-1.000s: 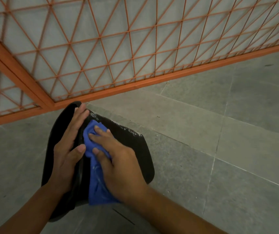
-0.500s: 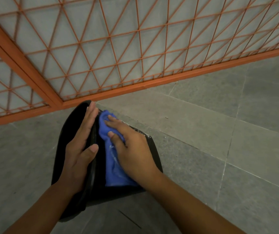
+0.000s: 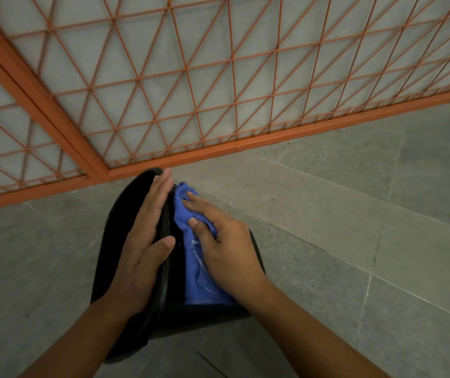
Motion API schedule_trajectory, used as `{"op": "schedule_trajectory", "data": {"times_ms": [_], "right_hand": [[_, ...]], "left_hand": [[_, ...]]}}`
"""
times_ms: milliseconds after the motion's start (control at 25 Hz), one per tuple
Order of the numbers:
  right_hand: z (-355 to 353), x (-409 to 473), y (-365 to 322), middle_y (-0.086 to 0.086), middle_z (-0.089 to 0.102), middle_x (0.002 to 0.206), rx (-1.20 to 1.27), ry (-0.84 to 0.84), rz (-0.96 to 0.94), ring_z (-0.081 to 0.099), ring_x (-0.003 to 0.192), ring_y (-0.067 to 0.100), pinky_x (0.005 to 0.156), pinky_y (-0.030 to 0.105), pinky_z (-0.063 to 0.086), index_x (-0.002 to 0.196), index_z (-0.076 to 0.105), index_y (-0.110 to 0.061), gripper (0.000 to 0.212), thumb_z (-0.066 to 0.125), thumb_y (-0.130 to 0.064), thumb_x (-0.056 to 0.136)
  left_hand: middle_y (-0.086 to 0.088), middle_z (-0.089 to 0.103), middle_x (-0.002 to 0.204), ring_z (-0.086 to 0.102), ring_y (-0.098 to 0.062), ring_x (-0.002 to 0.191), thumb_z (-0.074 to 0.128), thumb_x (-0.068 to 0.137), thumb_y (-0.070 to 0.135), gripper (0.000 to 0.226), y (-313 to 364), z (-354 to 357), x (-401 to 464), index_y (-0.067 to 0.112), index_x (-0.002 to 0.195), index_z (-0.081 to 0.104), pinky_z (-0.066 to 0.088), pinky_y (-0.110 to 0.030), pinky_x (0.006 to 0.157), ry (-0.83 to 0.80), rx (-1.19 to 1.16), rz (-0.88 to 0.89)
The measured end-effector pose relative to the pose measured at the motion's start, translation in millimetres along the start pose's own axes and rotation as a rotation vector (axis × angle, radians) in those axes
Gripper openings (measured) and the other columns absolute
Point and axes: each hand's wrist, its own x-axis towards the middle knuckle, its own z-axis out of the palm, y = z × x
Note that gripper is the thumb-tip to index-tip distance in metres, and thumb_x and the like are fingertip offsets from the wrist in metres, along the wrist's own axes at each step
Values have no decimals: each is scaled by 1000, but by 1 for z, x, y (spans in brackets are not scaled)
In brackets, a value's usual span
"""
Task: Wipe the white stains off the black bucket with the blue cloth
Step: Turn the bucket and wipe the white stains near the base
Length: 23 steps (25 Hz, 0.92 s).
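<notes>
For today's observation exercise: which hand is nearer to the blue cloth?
Right. The right hand presses directly on the cloth; the left hand lies flat on the bucket beside it, not touching.

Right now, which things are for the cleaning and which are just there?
For the job:
- black bucket
- blue cloth
- left hand, flat on the bucket
- right hand, pressing the cloth

Just there:
- orange metal fence
- grey floor tiles
</notes>
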Motion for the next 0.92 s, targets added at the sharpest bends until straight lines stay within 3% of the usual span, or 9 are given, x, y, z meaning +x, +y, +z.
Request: {"op": "schedule_trajectory", "data": {"times_ms": [160, 320, 480, 640, 840, 920], "right_hand": [[-2, -17, 11, -18, 44, 134, 14, 15, 44, 36, 126, -7, 108, 19, 30, 125, 52, -22, 34, 50, -19, 91], [4, -35, -5, -21, 34, 141, 2, 60, 51, 25, 131, -8, 109, 13, 22, 132, 42, -28, 45, 44, -30, 87], [1, -6, -3, -10, 44, 139, 24, 90, 59, 35, 125, -5, 107, 12, 26, 129, 46, -21, 36, 45, -18, 93], [6, -24, -8, -13, 38, 142, -22, 125, 170, 29, 129, -4, 110, 21, 24, 131, 43, -21, 38, 44, -16, 94], [11, 2, -13, -1, 44, 140, -46, 98, 33, 37, 130, 8, 109, 23, 26, 129, 47, -12, 36, 46, -14, 93], [5, 9, -6, -1, 45, 139, -47, 131, 115, 39, 129, 10, 109, 23, 27, 129, 47, -14, 35, 45, -13, 93]], "left_hand": [[18, 15, 156, 10, 1, 147, 34, 85, 43, 57, -3, 3, 26, 38, 141, 20, 7, -31, 122, 36, -69, -136], [13, 13, 160, 10, 0, 147, 33, 85, 38, 58, 4, 16, 23, 41, 142, 18, 10, -26, 120, -11, -104, -107], [11, 14, 160, 10, 2, 147, 35, 83, 41, 60, 5, 16, 25, 38, 141, 20, 10, -23, 120, 17, -122, -130], [13, 14, 159, 9, 0, 147, 34, 85, 38, 60, 1, 15, 21, 34, 143, 22, 7, -35, 123, 27, -99, -95], [12, 14, 159, 12, 3, 146, 36, 82, 40, 58, -1, 13, 24, 39, 139, 23, 12, -20, 119, 25, -148, -135], [12, 13, 159, 10, 2, 146, 35, 84, 39, 57, -5, 12, 24, 38, 140, 22, 6, -29, 122, 29, -99, -110]]}}
